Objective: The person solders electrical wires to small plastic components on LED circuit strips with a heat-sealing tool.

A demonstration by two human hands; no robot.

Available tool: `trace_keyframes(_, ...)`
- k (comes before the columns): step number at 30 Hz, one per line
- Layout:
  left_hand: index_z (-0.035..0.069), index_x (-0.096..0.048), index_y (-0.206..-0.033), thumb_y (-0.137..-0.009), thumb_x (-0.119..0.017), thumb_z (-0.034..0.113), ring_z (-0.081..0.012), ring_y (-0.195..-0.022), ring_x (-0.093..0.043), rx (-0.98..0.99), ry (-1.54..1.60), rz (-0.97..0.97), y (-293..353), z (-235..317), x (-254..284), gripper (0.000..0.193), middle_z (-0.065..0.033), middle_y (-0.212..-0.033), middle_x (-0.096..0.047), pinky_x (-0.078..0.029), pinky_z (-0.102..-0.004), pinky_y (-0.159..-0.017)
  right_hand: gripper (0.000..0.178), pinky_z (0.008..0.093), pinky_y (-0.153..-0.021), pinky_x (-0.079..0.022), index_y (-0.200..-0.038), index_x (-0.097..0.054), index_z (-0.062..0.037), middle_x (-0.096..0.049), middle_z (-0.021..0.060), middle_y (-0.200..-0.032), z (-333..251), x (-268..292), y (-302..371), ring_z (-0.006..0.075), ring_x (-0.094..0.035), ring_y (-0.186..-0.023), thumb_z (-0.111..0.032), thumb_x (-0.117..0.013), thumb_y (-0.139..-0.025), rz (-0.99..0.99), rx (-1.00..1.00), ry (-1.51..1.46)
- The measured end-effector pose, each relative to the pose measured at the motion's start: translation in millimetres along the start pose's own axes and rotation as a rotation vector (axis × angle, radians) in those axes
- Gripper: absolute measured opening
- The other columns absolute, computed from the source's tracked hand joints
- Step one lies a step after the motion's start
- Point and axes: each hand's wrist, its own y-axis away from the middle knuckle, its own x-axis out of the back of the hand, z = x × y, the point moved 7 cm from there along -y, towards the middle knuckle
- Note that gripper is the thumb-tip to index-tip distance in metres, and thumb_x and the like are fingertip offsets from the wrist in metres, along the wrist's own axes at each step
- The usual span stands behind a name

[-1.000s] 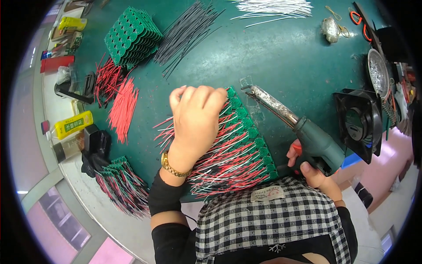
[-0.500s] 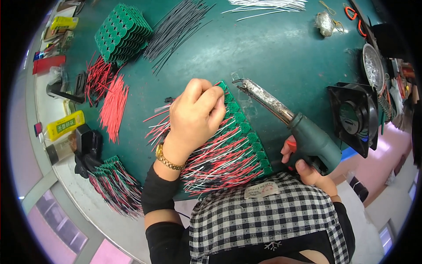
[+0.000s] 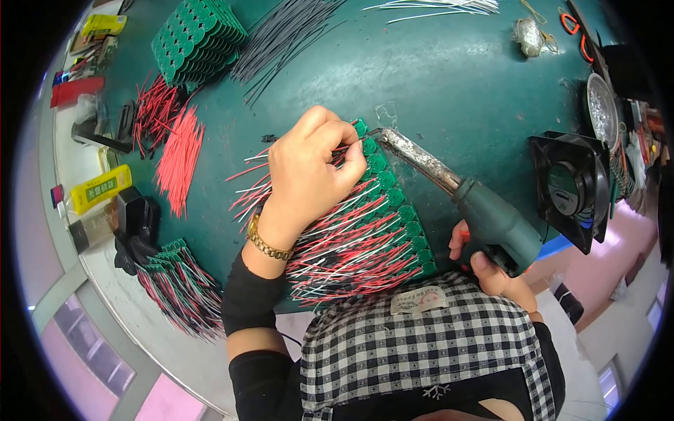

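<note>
A green circuit board panel (image 3: 402, 200) of small round boards lies before me, with many red, white and black wires (image 3: 344, 263) fanning leftward from it. Over its far end, my left hand (image 3: 309, 168) is closed in a pinch on a thin wire, whose colour I cannot make out for certain. My right hand (image 3: 491, 272) grips the handle of a dark green soldering gun (image 3: 497, 223), a finger by its red trigger. The gun's tip reaches the panel's far right edge, close to my left fingertips; whether it touches is too small to tell.
Stacked green panels (image 3: 193, 42), black wires (image 3: 284, 42) and red wires (image 3: 180, 161) lie at far left; white wires (image 3: 442, 7) lie at the back. Wired boards (image 3: 182, 291) sit at near left. A black fan (image 3: 572, 189) and a round metal dish (image 3: 602, 109) stand at right.
The soldering gun's tip has come left to the panel's edge by my left fingertips. My left hand has shifted slightly, still pinched. The whole view has tilted a little.
</note>
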Motion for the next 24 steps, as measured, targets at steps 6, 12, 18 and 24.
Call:
trace_keyframes(6,0.009,-0.061,-0.070,-0.067,-0.070,0.006,-0.0193,-0.055,-0.056,0.032,0.032,-0.005,-0.9,-3.2,-0.8,0.010,-0.0018,-0.073,-0.056,-0.045,-0.0312,-0.049,0.045,0.0322,-0.068,-0.048,-0.119,-0.052,-0.0066,-0.056,0.0130,-0.092,2.8,0.1,1.4,0.0182,-0.056,-0.073,-0.037,-0.062,-0.087,0.025,-0.032,0.001)
trace_keyframes(12,0.006,-0.062,-0.071,-0.068,-0.068,0.001,-0.0100,-0.051,-0.051,-0.011,0.023,-0.023,-0.4,-2.0,-0.5,0.009,-0.0017,-0.074,-0.058,-0.042,-0.0226,-0.046,0.044,0.0318,-0.068,-0.047,-0.116,-0.051,-0.0061,-0.056,0.0127,-0.091,3.9,-1.6,-0.1,0.0180,-0.056,-0.074,-0.037,-0.062,-0.087,0.020,-0.101,0.020)
trace_keyframes(18,0.006,-0.061,-0.071,-0.068,-0.068,0.001,-0.0110,-0.051,-0.051,-0.005,0.012,-0.025,-1.3,-2.1,-0.8,0.009,-0.0018,-0.074,-0.058,-0.042,-0.0233,-0.046,0.049,0.0291,-0.068,-0.045,-0.106,-0.052,-0.0035,-0.055,0.0086,-0.090,6.5,-0.5,-0.6,0.0147,-0.055,-0.074,-0.046,-0.062,-0.082,0.019,-0.196,0.091)
trace_keyframes(24,0.005,-0.061,-0.071,-0.068,-0.069,0.001,-0.0115,-0.052,-0.052,-0.009,0.011,-0.018,-1.0,-1.2,-1.0,0.009,-0.0020,-0.074,-0.057,-0.043,-0.0236,-0.046,0.018,0.0279,-0.064,-0.053,-0.097,-0.062,-0.0031,-0.064,0.0051,-0.086,-4.1,-1.1,-5.7,0.0127,-0.063,-0.069,-0.007,-0.058,-0.080,-0.054,0.006,0.251)
